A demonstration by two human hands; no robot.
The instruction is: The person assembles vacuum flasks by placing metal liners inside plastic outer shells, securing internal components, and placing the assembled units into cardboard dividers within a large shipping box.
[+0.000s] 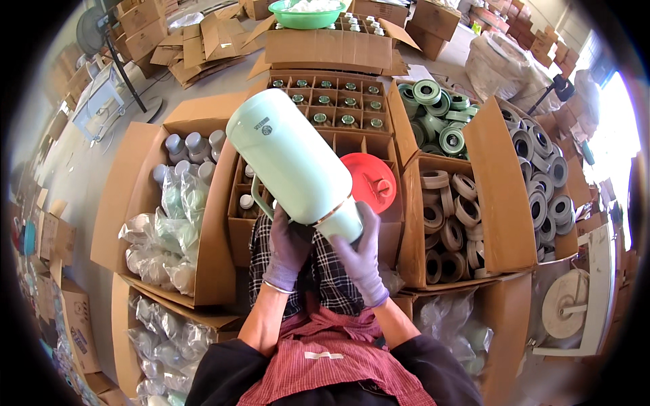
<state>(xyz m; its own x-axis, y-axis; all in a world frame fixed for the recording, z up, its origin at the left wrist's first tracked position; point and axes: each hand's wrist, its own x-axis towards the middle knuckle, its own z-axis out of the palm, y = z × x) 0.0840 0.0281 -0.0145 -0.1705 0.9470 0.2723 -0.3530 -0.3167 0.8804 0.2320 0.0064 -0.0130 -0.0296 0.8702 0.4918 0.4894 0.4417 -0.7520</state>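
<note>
A large mint-green thermos jug [288, 155] is held tilted over my lap, its broad base up to the left and its narrower end [338, 222] down toward me. My left hand [288, 247], in a grey-purple glove, is closed around the jug near its handle [259, 197]; the jug hides part of the fingers. My right hand [362, 257], gloved alike, wraps the narrow end from the right. Just behind that hand, a round red plastic piece with a knob [371, 181] lies on the divided carton [352, 143].
Left stands a carton of bagged bottles [183, 203]. Cartons of green rings [440, 115], pale rings [447, 223] and grey rings [542, 183] stand right. Bottles in a divided carton [332, 101] are ahead, with a green basin [308, 17] farther back. A fan [91, 30] stands far left.
</note>
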